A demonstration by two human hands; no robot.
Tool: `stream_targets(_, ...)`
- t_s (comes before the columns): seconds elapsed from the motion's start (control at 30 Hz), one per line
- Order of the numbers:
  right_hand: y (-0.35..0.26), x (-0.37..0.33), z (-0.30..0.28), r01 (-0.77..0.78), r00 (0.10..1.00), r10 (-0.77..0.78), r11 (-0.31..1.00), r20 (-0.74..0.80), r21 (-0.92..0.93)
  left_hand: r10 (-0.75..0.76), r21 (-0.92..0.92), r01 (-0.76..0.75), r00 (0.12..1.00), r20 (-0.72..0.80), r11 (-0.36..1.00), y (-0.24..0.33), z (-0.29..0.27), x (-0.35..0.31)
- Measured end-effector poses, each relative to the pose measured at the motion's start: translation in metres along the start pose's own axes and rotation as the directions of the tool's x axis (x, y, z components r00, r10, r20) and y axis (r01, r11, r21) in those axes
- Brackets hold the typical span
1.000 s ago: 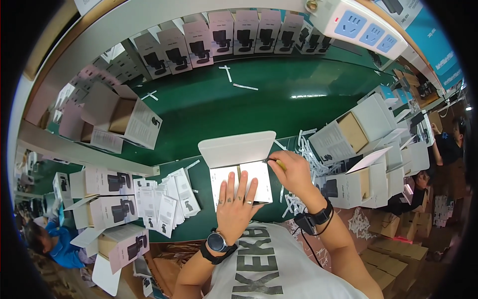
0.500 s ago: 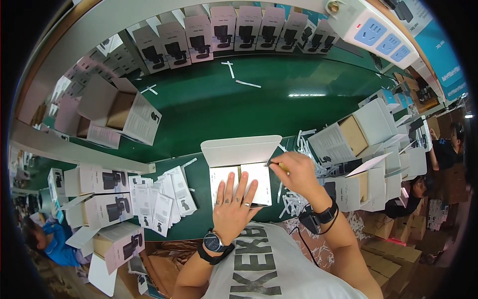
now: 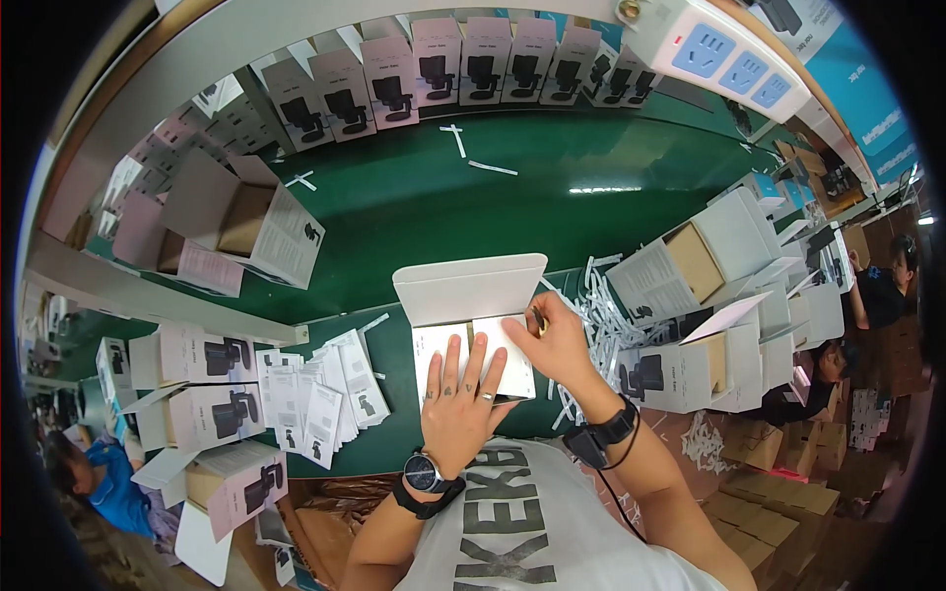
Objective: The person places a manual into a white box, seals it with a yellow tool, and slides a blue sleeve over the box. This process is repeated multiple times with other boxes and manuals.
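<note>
A white carton [image 3: 467, 285] stands in front of me with its lid flap raised at the far side. My left hand [image 3: 461, 402] lies flat on the white surface inside its opening, fingers spread. A brown strip shows between the white pieces there. My right hand [image 3: 557, 340] is at the carton's right side, its thumb touching the white surface. Its other fingers are curled round a small dark and yellowish thing [image 3: 539, 317], mostly hidden, whose kind I cannot make out.
White leaflets [image 3: 340, 389] lie piled to the left, beside printed cartons [image 3: 212, 414]. Shredded paper strips [image 3: 596, 315] and open cartons [image 3: 680, 271] are on the right. Across the green table [image 3: 424, 197] stand a row of boxes [image 3: 483, 64] and a power strip [image 3: 714, 54]. Other people sit at both sides.
My right hand has moved left and inward, from the carton's right edge onto its white surface, thumb now down. My left hand stays flat on the carton.
</note>
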State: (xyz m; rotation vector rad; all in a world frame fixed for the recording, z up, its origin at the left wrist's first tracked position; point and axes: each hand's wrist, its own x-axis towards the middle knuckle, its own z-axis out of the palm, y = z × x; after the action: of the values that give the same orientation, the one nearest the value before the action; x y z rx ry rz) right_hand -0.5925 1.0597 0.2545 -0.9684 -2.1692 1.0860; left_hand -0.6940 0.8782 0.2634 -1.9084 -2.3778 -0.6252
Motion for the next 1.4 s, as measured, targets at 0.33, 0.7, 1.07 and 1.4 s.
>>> stream_targets(0.33,0.051,-0.064,-0.057,-0.181,0.976,0.190,0.979,0.104,-0.090,0.006,-0.039,-0.006,1.000,-0.008,0.999,-0.002,0.001,0.002)
stream_targets(0.7,0.016,-0.026,-0.016,-0.026,0.998,0.028,0.998,0.048,-0.055,0.029,-0.024,-0.030,0.999,-0.029,0.999,-0.003,0.004,0.001)
stream_targets(1.07,-0.014,-0.014,-0.013,-0.102,0.995,0.101,0.986,-0.014,-0.133,0.047,-0.004,-0.047,0.998,-0.037,0.999,-0.005,0.005,0.002)
stream_targets(1.4,0.069,-0.081,-0.056,-0.219,0.966,0.244,0.947,0.085,-0.234,0.053,-0.021,-0.054,0.998,-0.045,0.998,-0.001,0.005,0.003)
